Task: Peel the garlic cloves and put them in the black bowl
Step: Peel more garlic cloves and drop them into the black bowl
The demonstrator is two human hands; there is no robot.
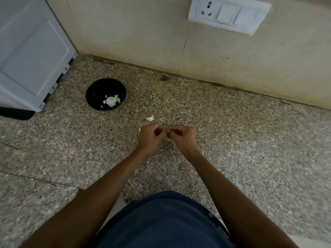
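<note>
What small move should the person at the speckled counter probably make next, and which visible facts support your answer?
Probably keep stripping the skin before reaching toward the black bowl. Both the left hand and right hand have fingers curled together around something small between the fingertips, too hidden to identify; the bowl sits apart, up and to the left.

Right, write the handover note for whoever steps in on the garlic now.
Left hand and right hand: fingers curled, fingertips meeting over the counter, pinching something too small to identify, probably a clove.
Black bowl, back left: holds white garlic pieces.
One loose garlic piece lies just beyond the hands.
Left: finish this peel, drop it in the bowl, deal with the loose piece.
</note>
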